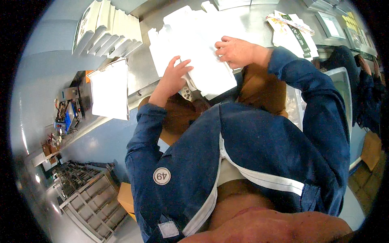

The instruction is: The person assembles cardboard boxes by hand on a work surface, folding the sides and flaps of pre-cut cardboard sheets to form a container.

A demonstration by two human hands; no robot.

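A white folded-card carton (214, 77) lies near the table edge in front of me, its near end reaching past the edge. Glare washes out its folds. My left hand (175, 77) is at its left side, fingers spread and fingertips close to the card. My right hand (239, 52) bends its fingers over the right side of the carton, gripping it there. More flat white card sheets (174, 36) lie loosely overlapped beneath and beyond it.
A row of white boxes (111, 30) stands at the far left. Nearer, a white sheet stack (109, 89) juts past the table edge. Printed wrappers (293, 34) lie at the far right. A translucent bin (342, 87) stands by my right arm; another person's hand (364, 65) shows beyond.
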